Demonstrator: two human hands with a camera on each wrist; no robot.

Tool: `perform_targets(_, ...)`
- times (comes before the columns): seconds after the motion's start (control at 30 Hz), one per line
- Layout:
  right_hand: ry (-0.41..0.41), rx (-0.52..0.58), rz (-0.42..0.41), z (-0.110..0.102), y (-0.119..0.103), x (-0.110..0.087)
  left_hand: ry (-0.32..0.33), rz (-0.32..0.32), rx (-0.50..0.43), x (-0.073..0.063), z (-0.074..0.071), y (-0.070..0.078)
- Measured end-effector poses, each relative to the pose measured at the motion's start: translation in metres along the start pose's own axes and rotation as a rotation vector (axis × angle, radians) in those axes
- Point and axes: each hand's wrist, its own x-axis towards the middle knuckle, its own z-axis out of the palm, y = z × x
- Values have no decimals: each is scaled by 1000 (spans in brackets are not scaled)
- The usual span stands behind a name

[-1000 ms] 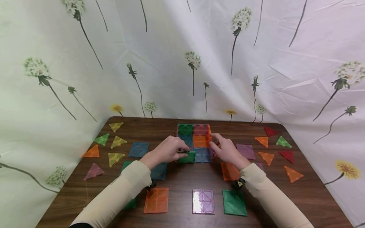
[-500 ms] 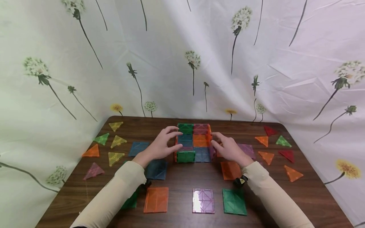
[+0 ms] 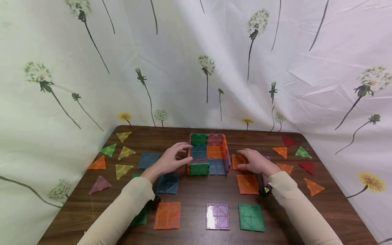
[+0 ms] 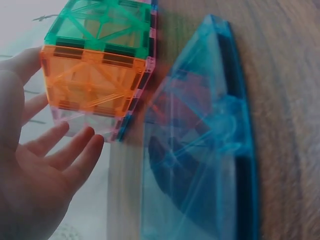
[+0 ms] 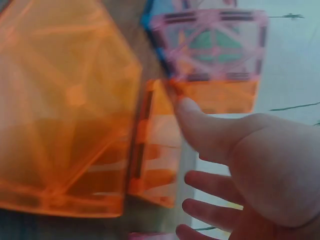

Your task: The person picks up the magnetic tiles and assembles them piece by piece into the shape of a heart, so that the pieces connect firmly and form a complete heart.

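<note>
A low open-topped box of translucent magnetic tiles (image 3: 199, 169) stands at the middle back of the table. Its front wall has a green tile on the left; the right front side is open, showing a blue floor tile (image 3: 216, 167). My left hand (image 3: 171, 159) is beside the box's left wall, fingers extended around an orange wall tile (image 4: 90, 80) in the left wrist view. To the right of the box, my right hand (image 3: 255, 161) hovers with relaxed fingers over a flat orange tile (image 3: 237, 162). A purple wall tile (image 5: 215, 45) appears beyond its thumb in the right wrist view.
Loose square tiles lie nearer me: orange (image 3: 167, 215), purple (image 3: 217, 216), green (image 3: 251, 217), another orange (image 3: 247, 184) and blue (image 3: 168, 183). Triangle tiles line both sides, including yellow (image 3: 124, 170) and red (image 3: 307, 167). A dandelion-print curtain (image 3: 183, 68) hangs behind.
My left hand lets go of the green front tile and moves left to the box's left wall. My right hand leaves the right wall, moving right over the flat orange tile.
</note>
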Motion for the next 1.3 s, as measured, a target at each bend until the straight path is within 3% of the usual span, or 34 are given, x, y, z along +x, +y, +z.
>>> perform_targets(0.13,-25,-13,12,6,-1,1,9,-12,-36,-2,2,-3)
perform_targets(0.3,60,-17,47,6,-4,1,9,-28,-66,-1,3,-6)
perform_targets(0.53,287,-2,-44,-7,-1,-11,5,-44,-94,-1,4,-7)
perform_targets(0.9,689,93,-221,-67,-34,-45,-4,-51,-120,-3,1,-5)
perform_targets(1.07,688,167,-327,-74,-56,-52,2,-35,-114,-4,1,-5)
perform_targets(1.3,561,184,-532,-59,-85,-44,3,-42,-105,-3,1,-3)
